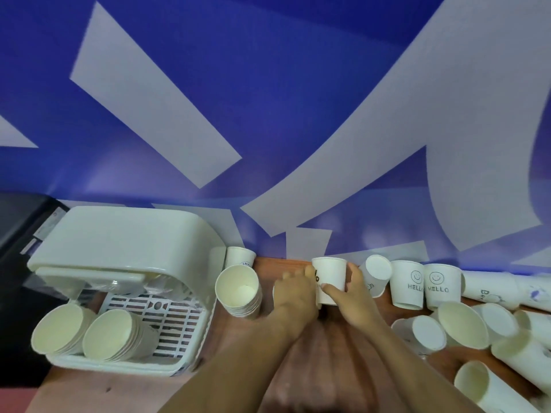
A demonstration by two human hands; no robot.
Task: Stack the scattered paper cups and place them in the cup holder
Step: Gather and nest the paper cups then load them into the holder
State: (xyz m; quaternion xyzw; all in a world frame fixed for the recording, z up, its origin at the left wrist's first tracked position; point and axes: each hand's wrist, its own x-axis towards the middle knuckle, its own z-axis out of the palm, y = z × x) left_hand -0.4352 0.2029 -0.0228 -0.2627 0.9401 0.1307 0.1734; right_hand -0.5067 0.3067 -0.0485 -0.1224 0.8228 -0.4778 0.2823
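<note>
Paper cups lie scattered over a reddish-brown wooden counter (301, 380) that runs along a blue wall (268, 99) printed with large pale angular shapes. Both hands meet at one upside-down white cup (329, 280) near the wall: the left hand (293, 289) wraps its side from the left, the right hand (351, 293) curls round it from the right with the thumb across the front, so each grip is closed on that cup. Just left of the hands stands a nested stack of cups (238, 290), mouth tilted toward the camera, with a single cup (240, 257) behind it against the wall. At the left end of the counter sits the white plastic cup holder (119, 234), its slatted tray carrying two stacks (86, 332) lying on their sides. To the right, two upside-down cups printed HELLO (425, 286) stand side by side, and beyond them a loose heap of cups (483, 329) lies tumbled, some on their sides. A dark object (18, 228) sits at the far left edge.
</note>
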